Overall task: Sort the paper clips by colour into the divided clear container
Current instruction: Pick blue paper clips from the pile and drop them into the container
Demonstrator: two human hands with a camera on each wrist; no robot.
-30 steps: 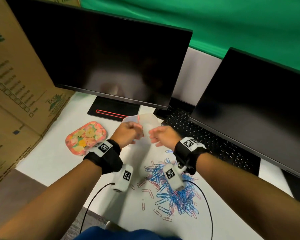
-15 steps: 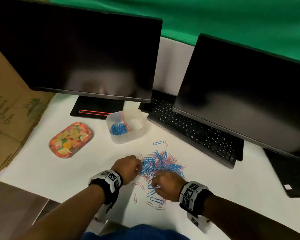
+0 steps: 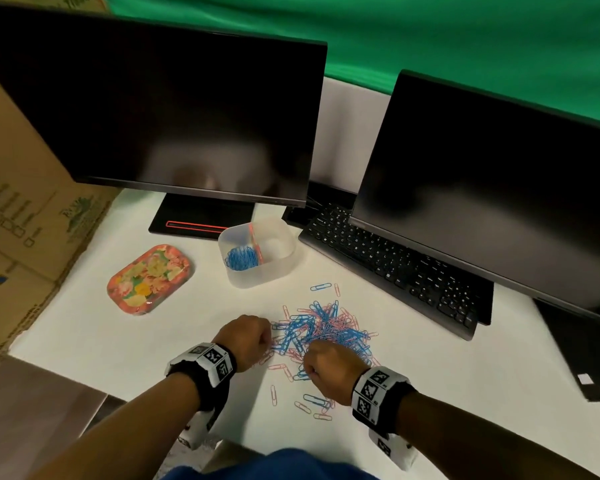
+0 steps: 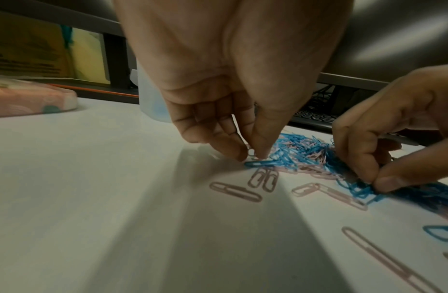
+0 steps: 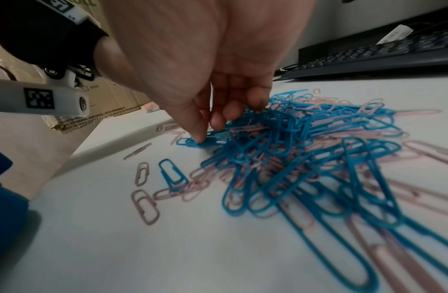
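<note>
A heap of blue and pink paper clips (image 3: pixel 323 329) lies on the white table, with loose ones scattered on its near side. The clear divided container (image 3: pixel 284 259) stands behind it, with blue clips (image 3: pixel 241 259) in its left compartment. My left hand (image 3: pixel 269 339) is at the heap's left edge; its thumb and forefinger (image 4: pixel 253 155) pinch a clip that looks pink, just above a blue clip (image 4: pixel 260 163). My right hand (image 3: pixel 312 362) is on the heap's near side, where thumb and forefinger (image 5: pixel 205 134) pinch a blue clip (image 5: pixel 190 141).
A floral tin (image 3: pixel 149 278) lies left of the container. Two dark monitors (image 3: pixel 174 109) and a black keyboard (image 3: pixel 395 268) stand behind and to the right. A cardboard box (image 3: pixel 21 202) borders the left side. The table's near edge is close under my wrists.
A second ago both hands were up at the container; they came back down to the heap. Since half a second ago they have stayed there, fingers closing on clips.
</note>
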